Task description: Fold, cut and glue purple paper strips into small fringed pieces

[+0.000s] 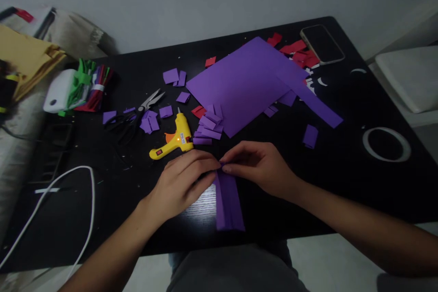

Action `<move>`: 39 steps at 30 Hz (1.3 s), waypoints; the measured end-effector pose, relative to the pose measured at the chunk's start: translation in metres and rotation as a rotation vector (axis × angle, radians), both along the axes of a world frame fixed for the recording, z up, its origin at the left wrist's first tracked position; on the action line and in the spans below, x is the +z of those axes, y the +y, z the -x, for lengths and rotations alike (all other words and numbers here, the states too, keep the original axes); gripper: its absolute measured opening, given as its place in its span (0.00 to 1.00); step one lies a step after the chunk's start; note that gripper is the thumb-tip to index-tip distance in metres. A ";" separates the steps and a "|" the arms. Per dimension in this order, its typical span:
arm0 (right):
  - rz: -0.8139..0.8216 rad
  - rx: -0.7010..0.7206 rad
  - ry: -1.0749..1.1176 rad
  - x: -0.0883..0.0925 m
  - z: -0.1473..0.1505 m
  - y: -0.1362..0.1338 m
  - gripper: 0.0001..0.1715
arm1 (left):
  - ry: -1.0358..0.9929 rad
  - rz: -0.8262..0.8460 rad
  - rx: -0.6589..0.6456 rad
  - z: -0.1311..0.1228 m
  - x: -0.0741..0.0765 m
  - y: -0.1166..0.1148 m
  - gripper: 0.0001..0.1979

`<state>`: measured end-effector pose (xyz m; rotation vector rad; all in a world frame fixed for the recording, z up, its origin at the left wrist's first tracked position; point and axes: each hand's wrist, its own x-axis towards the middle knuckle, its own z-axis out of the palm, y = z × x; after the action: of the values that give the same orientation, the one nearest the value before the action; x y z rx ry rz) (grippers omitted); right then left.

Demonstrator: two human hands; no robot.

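Note:
A folded purple paper strip (230, 205) lies lengthwise near the table's front edge. At its far end the fingertips of my left hand (188, 178) and my right hand (258, 166) meet, both closed on the paper and almost touching each other. My fingers partly cover that end. Just beyond my left hand lies a yellow glue gun (178, 139), its nozzle pointing away. Beside it is a pile of small folded purple pieces (211, 125). A large purple sheet (244, 82) spreads behind, with a long purple strip (318, 107) reaching to its right.
Black-handled scissors (141, 112) lie at the left among purple scraps. Green and red bundles (85, 86) sit farther left, near a white cable (92, 191). A phone (322, 44), red scraps (301, 54) and a white ring (386, 144) are on the right.

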<state>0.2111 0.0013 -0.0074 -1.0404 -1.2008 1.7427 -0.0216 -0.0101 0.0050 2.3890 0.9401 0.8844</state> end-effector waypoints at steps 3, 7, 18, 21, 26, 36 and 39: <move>-0.068 -0.008 -0.008 0.000 -0.001 -0.001 0.06 | -0.020 0.016 0.025 -0.001 -0.001 -0.001 0.12; -0.146 -0.006 -0.027 0.001 -0.001 -0.002 0.03 | -0.053 0.035 0.015 -0.002 0.000 -0.001 0.10; -0.150 -0.005 -0.070 0.000 -0.001 -0.001 0.03 | -0.059 0.032 0.033 -0.005 0.003 -0.001 0.06; -0.139 0.005 -0.070 -0.001 0.000 -0.001 0.03 | -0.059 0.060 0.024 -0.006 0.002 -0.001 0.06; -0.089 0.027 -0.070 -0.001 0.000 -0.002 0.06 | -0.055 0.051 0.019 -0.004 0.000 -0.001 0.10; -0.027 0.011 -0.059 -0.001 0.000 -0.003 0.12 | 0.052 -0.050 -0.002 0.001 0.000 -0.001 0.09; -0.015 0.008 -0.032 0.000 0.001 -0.003 0.13 | 0.035 -0.023 0.010 0.000 0.000 -0.001 0.09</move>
<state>0.2103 -0.0013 -0.0075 -1.0592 -1.2372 1.7267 -0.0221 -0.0113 0.0047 2.4289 0.9611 0.8643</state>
